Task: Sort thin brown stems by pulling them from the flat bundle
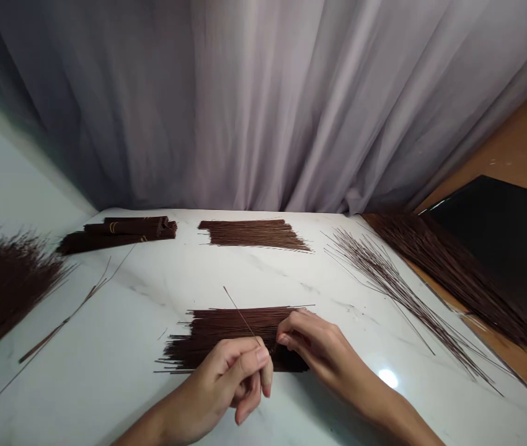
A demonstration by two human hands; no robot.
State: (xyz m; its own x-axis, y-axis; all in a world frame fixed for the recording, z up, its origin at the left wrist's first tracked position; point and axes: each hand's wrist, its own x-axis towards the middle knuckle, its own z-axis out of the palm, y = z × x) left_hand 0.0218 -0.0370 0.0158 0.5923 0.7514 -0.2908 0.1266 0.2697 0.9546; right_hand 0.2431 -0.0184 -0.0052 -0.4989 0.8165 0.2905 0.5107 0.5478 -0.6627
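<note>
From where I sit at the remote end, I can read no text, label, brand, number or sign anywhere in the head view.

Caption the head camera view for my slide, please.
Left hand holding a slender stick, right hand close by, at a pile of brown sticks.

Thin stick [242,315], lower end indistinct
</note>
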